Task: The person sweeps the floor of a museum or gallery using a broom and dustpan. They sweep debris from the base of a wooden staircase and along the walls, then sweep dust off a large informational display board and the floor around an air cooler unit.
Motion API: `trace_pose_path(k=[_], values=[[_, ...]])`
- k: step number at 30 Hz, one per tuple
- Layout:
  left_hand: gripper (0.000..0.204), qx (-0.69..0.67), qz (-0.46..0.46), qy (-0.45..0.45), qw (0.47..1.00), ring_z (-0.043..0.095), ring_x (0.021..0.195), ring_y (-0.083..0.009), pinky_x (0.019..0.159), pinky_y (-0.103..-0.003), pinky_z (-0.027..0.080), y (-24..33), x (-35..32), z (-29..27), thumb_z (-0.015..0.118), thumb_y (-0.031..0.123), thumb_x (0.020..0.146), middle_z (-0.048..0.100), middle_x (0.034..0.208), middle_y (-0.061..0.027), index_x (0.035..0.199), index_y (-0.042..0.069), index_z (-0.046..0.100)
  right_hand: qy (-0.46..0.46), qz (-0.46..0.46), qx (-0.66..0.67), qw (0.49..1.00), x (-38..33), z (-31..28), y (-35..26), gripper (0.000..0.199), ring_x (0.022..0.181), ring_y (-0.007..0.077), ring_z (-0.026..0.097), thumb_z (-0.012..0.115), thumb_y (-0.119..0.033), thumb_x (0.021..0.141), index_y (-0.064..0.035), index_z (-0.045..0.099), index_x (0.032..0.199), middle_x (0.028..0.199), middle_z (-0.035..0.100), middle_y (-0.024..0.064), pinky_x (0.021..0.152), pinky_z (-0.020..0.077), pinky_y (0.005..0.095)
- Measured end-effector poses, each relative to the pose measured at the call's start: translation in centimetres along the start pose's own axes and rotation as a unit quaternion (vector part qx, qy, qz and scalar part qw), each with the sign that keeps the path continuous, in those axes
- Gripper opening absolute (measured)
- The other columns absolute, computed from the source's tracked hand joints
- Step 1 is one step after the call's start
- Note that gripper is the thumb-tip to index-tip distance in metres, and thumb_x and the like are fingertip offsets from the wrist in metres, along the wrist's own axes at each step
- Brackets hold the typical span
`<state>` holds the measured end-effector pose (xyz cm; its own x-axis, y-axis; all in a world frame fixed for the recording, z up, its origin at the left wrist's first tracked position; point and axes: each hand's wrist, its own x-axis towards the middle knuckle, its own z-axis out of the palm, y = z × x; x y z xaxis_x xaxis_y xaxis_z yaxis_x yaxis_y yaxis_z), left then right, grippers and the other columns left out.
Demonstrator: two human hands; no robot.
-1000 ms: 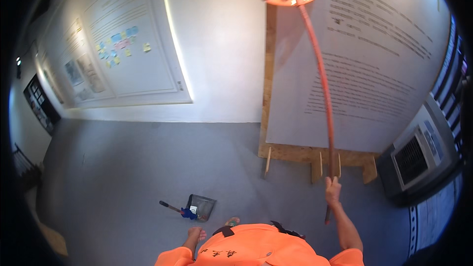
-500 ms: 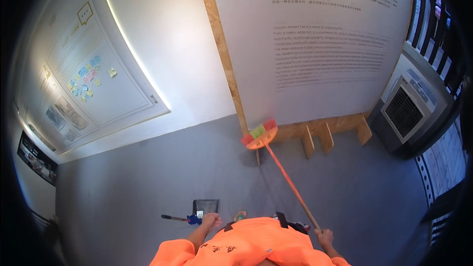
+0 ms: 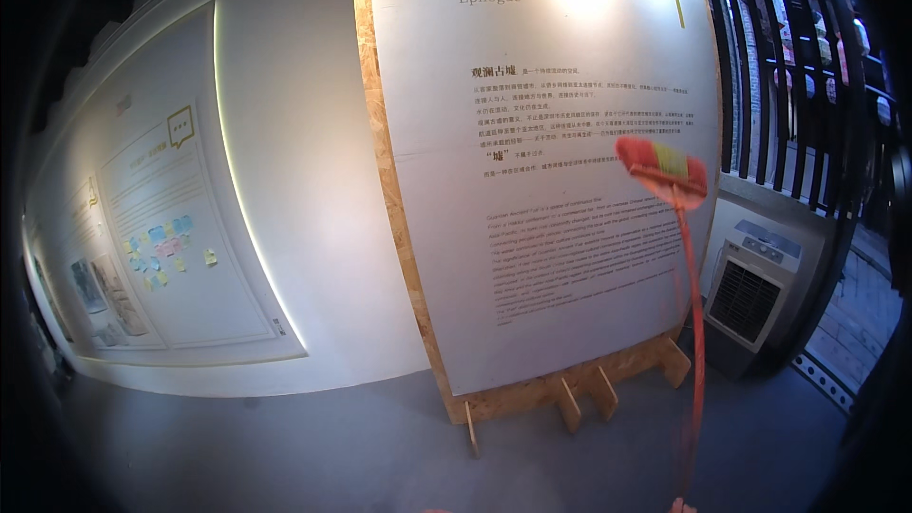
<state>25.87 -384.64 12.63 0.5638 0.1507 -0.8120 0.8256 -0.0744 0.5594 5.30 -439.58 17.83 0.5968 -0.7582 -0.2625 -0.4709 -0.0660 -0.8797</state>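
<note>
A broom (image 3: 696,351) is lifted off the floor, its head up in front of a tall printed panel (image 3: 446,323). The broom head (image 3: 662,169) has red and yellow-green bristles pointing upward, and its orange-red handle, slightly blurred, runs down to the lower edge. There my right hand (image 3: 680,506) is wrapped round the handle; only its top shows. A skin-coloured sliver at the lower edge, left of it, may be my left hand (image 3: 437,511); its fingers are hidden.
Wooden support fins (image 3: 570,407) stick out from the panel's base over the grey floor (image 3: 313,446). A grey-and-white air cooler (image 3: 752,290) stands at the right by dark vertical bars (image 3: 774,85). A white wall with a lit display board (image 3: 228,313) and sticky notes is on the left.
My view has tilted up. The broom head has risen from the floor by the panel's base to high at its right side. The dustpan and my orange clothing have left the picture.
</note>
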Motion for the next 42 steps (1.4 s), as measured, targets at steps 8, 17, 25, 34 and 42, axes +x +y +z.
trace_pose_path(k=[8, 17, 25, 34, 42], values=[[0.02, -0.038, 0.013, -0.002, 0.999, 0.064, 0.061, -0.0271, 0.05, -0.037, 0.054, 1.6, 0.2, 0.5, 0.052, 0.011, 0.084, 0.063, 0.077, -0.0156, 0.094, -0.005, 0.058, -0.212, -0.267, 0.321, 0.883, 12.6, -2.0, -42.5, 0.042, 0.03, 0.0059, 0.03, 0.042, -0.049, 0.091, -0.0104, 0.044, 0.075, 0.046, 0.036, -0.003, 0.026, 0.0267, 0.0221], [0.02, -0.085, -0.041, 0.022, 0.995, 0.064, 0.06, -0.0265, 0.048, -0.037, 0.054, 1.9, 3.3, 0.1, 0.052, 0.011, 0.084, 0.063, 0.077, -0.0152, 0.095, -0.005, 0.058, -0.267, -0.387, 0.314, 0.825, 10.4, 2.9, -72.4, 0.034, 0.037, 0.0019, 0.032, 0.042, -0.038, 0.094, -0.0068, 0.043, 0.079, 0.053, 0.038, -0.0051, 0.031, 0.0295, 0.0195], [0.02, -0.071, -0.048, 0.031, 0.996, 0.064, 0.058, -0.0259, 0.047, -0.036, 0.054, 1.9, 8.0, 1.3, 0.052, 0.011, 0.084, 0.063, 0.076, -0.0151, 0.096, -0.005, 0.057, -0.144, -0.342, 0.122, 0.921, 20.0, 17.1, -50.0, 0.046, 0.036, 0.0141, 0.042, 0.043, -0.04, 0.093, -0.0047, 0.046, 0.064, 0.047, 0.044, 0.0044, 0.036, 0.0344, 0.03], [0.02, 0.022, 0.048, -0.015, 0.999, 0.061, 0.055, -0.02, 0.046, -0.032, 0.051, 8.4, 8.3, 8.3, 0.054, 0.013, 0.083, 0.061, 0.073, -0.0123, 0.094, -0.003, 0.057, -0.155, -0.192, -0.172, 0.954, 12.5, 10.2, -9.7, 0.041, 0.058, 0.0403, 0.055, 0.054, -0.037, 0.087, 0.0026, 0.054, 0.075, 0.062, 0.054, 0.0229, 0.052, 0.0407, 0.0448], [0.019, 0.132, 0.081, -0.109, 0.982, 0.062, 0.061, -0.0207, 0.054, -0.033, 0.052, 9.8, 0.3, 22.2, 0.054, 0.014, 0.084, 0.063, 0.077, -0.012, 0.094, -0.001, 0.057, -0.145, -0.002, -0.274, 0.951, 12.2, -2.5, 3.7, 0.057, 0.076, 0.0443, 0.058, 0.05, -0.049, 0.084, 0.0065, 0.062, 0.084, 0.075, 0.058, 0.029, 0.064, 0.0435, 0.05]])
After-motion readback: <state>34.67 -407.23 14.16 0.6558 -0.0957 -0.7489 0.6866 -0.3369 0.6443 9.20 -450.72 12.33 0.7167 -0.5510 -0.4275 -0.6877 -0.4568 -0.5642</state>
